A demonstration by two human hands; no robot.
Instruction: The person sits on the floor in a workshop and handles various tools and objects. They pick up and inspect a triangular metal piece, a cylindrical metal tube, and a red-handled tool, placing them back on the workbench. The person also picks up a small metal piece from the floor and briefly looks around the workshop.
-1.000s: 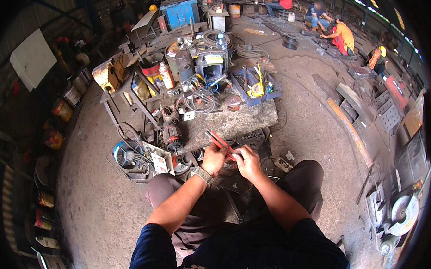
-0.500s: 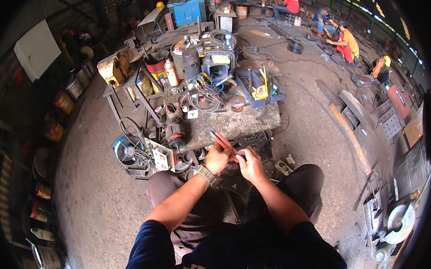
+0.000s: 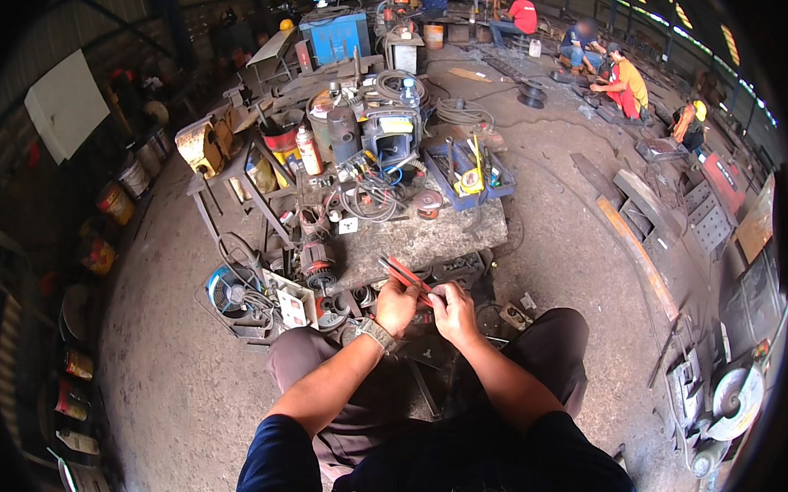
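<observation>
Both my hands are together over the near edge of a worn workbench [image 3: 437, 235], above my knees. My left hand [image 3: 397, 309], with a watch on the wrist, is closed around red-handled pliers [image 3: 404, 272]. Their two long red arms point away from me, slightly apart at the far end. My right hand [image 3: 454, 315] is closed in a pinch at the near end of the pliers, where fingers cover the jaws. Whether a small piece is also in that pinch, I cannot tell. Left of my hands lies a red and black power tool body [image 3: 318, 260] with a bare shaft end.
A blue tool tray [image 3: 471, 190] with a yellow tape measure [image 3: 471, 182] sits at the bench's right. Tangled cables [image 3: 370, 199], a spray can [image 3: 308, 150] and a bottle [image 3: 409, 94] stand farther back. A blue fan [image 3: 226, 288] is on the left floor; several people work at far right.
The bench and background have shifted slightly left in view. My hands, still holding the pliers, sit a little lower in the picture, and their grip looks much the same.
</observation>
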